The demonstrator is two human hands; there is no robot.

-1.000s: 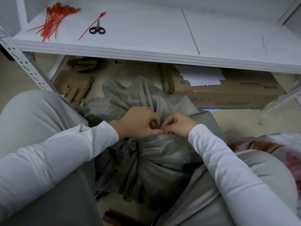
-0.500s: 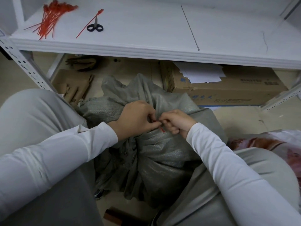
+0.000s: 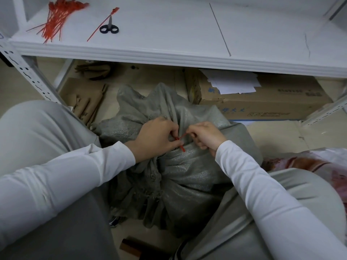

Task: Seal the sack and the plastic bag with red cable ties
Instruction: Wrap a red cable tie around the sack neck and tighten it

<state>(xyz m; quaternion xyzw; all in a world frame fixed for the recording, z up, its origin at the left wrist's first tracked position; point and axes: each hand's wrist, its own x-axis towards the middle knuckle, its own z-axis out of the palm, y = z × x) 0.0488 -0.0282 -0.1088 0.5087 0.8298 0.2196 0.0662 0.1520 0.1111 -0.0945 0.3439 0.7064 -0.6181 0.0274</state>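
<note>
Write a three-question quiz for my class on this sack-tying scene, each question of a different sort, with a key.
1. True or false: the scissors lie on the white shelf.
2. Multiple choice: the bundle of spare ties is A) on the floor, B) at the shelf's left end, C) on the cardboard box.
3. Fill in: the left hand and right hand both hold a red cable tie at the neck of the grey ____.

Key: 1 true; 2 B; 3 sack.
</note>
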